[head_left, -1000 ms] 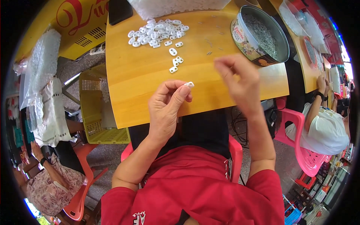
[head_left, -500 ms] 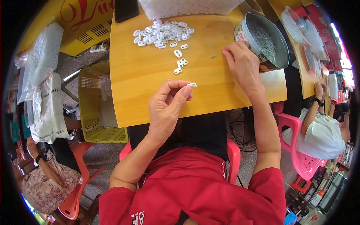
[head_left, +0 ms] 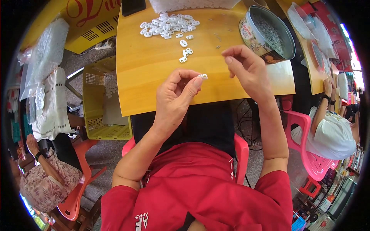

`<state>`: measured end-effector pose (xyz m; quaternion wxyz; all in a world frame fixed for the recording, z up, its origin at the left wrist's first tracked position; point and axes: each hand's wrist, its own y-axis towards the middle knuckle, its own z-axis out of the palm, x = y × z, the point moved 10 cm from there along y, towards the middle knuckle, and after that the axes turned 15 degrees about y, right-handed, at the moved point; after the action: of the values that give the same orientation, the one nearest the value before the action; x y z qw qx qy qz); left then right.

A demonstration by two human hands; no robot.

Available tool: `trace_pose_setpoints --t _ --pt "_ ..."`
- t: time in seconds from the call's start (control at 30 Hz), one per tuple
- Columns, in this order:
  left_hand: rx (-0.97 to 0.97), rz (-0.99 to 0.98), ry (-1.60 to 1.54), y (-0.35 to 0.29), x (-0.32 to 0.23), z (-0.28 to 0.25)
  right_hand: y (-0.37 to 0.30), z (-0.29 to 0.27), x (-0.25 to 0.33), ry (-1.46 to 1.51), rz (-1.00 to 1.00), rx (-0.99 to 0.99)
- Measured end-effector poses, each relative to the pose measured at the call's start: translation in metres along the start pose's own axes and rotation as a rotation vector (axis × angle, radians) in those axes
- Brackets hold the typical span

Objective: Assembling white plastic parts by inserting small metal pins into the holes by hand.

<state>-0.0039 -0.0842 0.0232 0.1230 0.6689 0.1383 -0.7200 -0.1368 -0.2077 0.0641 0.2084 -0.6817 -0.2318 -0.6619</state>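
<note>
My left hand pinches a small white plastic cord lock between thumb and forefinger, just above the table's near edge. To its right, my right hand is raised over the table with thumb and forefinger brought close together. Whatever is between those fingertips is too small to make out. Ahead of the left hand lie a few loose two-hole white pieces, and beyond them a pile of similar white pieces. Small thin metal pieces are scattered on the wood near the right hand.
At the right stands a round tin full of small metal pieces. A clear bag of white parts and a dark flat object lie at the far edge. A yellow crate stands left of the table. Other people sit at both sides.
My right hand has come away from beside the tin, toward the left hand, and turned with its fingertips together. The left hand still holds the cord lock, slightly farther right. The view has shifted a little.
</note>
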Motion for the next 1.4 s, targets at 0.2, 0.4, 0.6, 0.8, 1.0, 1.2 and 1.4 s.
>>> trace_pose_setpoints --t 0.2,0.4,0.6,0.8,1.0,1.2,1.4 --pt "-0.031 0.269 0.251 -0.009 -0.024 0.002 -0.023 0.03 0.014 0.107 0.025 0.192" --pt "0.029 0.35 0.415 -0.017 -0.04 0.01 -0.033 0.039 0.011 0.016 0.155 0.273" --pt "0.081 0.01 0.051 -0.02 -0.017 0.01 -0.046 0.049 0.006 0.203 0.127 0.226" --pt "0.081 0.012 -0.265 -0.019 -0.011 0.011 -0.054 0.054 -0.004 0.516 0.074 0.065" --pt "0.064 0.038 -0.215 -0.026 -0.017 0.01 -0.057 0.052 -0.001 0.555 0.081 0.068" --pt "0.035 -0.006 -0.182 -0.026 -0.012 0.005 -0.057 0.05 0.011 0.426 0.023 0.091" --pt "0.045 -0.014 -0.178 -0.026 -0.009 0.007 -0.057 0.047 0.012 0.264 -0.062 0.074"
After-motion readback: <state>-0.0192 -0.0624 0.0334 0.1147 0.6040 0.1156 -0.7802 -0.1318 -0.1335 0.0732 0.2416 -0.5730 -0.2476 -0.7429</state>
